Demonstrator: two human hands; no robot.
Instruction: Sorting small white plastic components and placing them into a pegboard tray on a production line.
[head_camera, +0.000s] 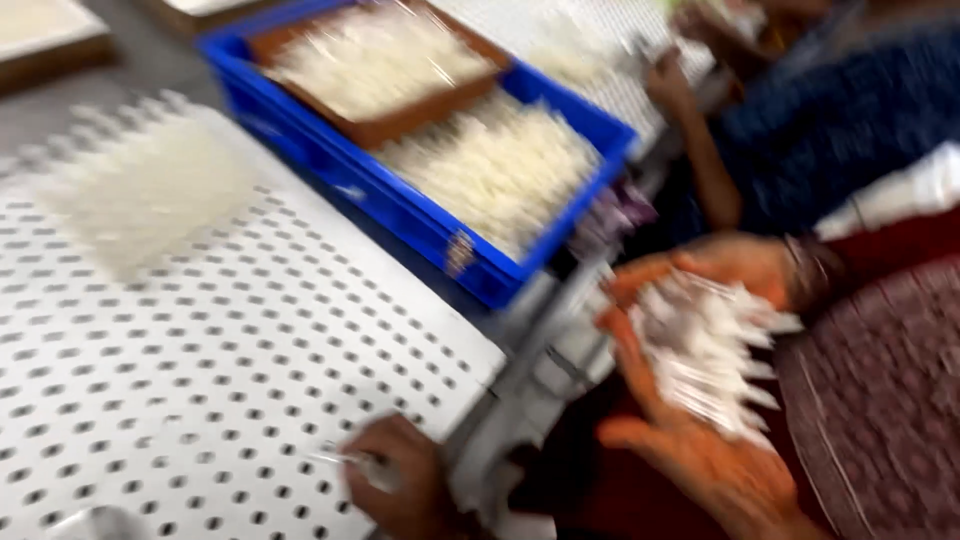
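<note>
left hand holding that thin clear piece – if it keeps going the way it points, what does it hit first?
The left hand points its thin clear piece leftward, low over the white perforated board. That stretch looks free to the picture's edge, so the board itself is likely first contact. Blur makes height uncertain.

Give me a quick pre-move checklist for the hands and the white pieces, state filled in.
1. Left hand on the white perforated board, pinching one thin white piece: ok.
2. Right hand cupped, palm up, holding a bundle of white pointed pieces: ok.
3. Bundle secure, none slipping: cannot tell, blurred.
4. Blue crate stocked with white pieces, brown tray resting on top: ok.
5. Filled white rack sitting on the board: ok.
6. Another person's arm beyond the crate, apart from both hands: ok.
</note>
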